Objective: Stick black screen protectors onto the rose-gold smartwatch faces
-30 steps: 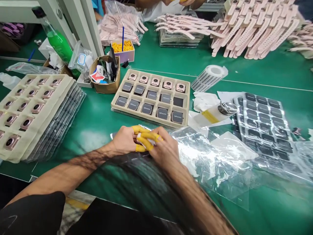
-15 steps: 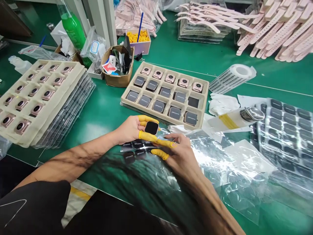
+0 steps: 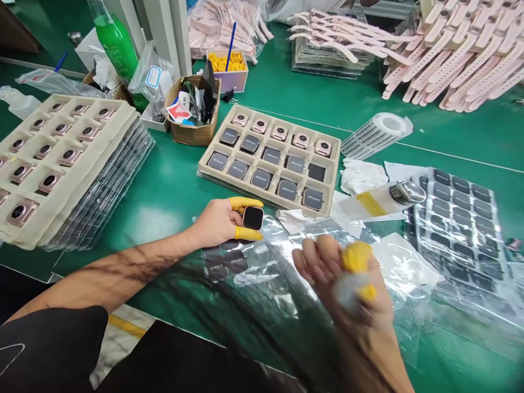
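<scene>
My left hand (image 3: 219,224) wears yellow finger cots and grips a watch case (image 3: 252,218) by its edges, its black screen facing up. Off to the right, my right hand (image 3: 344,278) is lifted and smeared by motion. Its yellow-capped thumb and forefinger pinch a small greyish film (image 3: 351,292), too blurred to make out fully. Below my left hand lies a sheet of dark square stickers (image 3: 227,265) on clear plastic. Just beyond, a beige tray (image 3: 262,192) holds pink watch cases in its back row and dark-covered ones in the front rows; one cell shows only a dark bottom.
A stack of trays with watch cases (image 3: 85,188) stands at left. At right lie a clear bottle with a metal cap (image 3: 380,201), a white label roll (image 3: 376,135) and sticker sheets (image 3: 458,218). Pink straps (image 3: 450,60), a cardboard box (image 3: 192,131) and a green bottle (image 3: 117,46) stand behind.
My right hand has moved away from the watch case, to the right and nearer me, with a greyish film in its fingers. My left hand still holds the watch case.
</scene>
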`<state>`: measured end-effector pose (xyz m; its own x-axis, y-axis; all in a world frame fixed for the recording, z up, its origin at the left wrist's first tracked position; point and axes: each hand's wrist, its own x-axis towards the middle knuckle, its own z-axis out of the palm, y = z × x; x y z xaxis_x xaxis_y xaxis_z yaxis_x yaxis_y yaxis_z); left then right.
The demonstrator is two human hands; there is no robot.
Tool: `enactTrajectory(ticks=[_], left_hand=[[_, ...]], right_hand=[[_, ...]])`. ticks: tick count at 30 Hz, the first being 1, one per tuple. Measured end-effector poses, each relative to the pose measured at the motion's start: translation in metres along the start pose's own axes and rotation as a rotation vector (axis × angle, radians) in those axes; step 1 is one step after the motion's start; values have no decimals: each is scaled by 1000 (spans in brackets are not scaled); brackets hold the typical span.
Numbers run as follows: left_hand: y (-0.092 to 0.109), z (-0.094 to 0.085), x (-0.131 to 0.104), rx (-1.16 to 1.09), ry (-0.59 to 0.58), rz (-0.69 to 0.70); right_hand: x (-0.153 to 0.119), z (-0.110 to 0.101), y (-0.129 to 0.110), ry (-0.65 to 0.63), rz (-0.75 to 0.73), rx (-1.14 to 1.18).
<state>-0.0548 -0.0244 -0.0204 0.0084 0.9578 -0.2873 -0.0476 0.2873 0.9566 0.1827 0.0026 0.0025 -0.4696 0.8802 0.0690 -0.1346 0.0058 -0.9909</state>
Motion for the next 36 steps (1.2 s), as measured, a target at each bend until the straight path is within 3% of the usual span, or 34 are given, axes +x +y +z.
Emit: enactTrajectory(ticks=[2, 5, 12, 24, 32, 36], left_hand=[[-2, 2, -3, 96, -16, 23], [-1, 4, -8, 196, -57, 44], [2, 6, -11, 421, -61, 103], [-1, 4, -9, 596, -79, 236], [-2, 3, -9, 591, -80, 260], [0, 4, -10, 540, -85, 202]], right_hand=[[5, 8, 7, 121, 183, -4], [12, 23, 23, 288, 307, -67], [13, 35, 29, 280, 496, 50], [15, 35, 27, 285, 523, 78], [14, 38, 27, 295, 513, 47], [13, 37, 29, 305, 454, 39]])
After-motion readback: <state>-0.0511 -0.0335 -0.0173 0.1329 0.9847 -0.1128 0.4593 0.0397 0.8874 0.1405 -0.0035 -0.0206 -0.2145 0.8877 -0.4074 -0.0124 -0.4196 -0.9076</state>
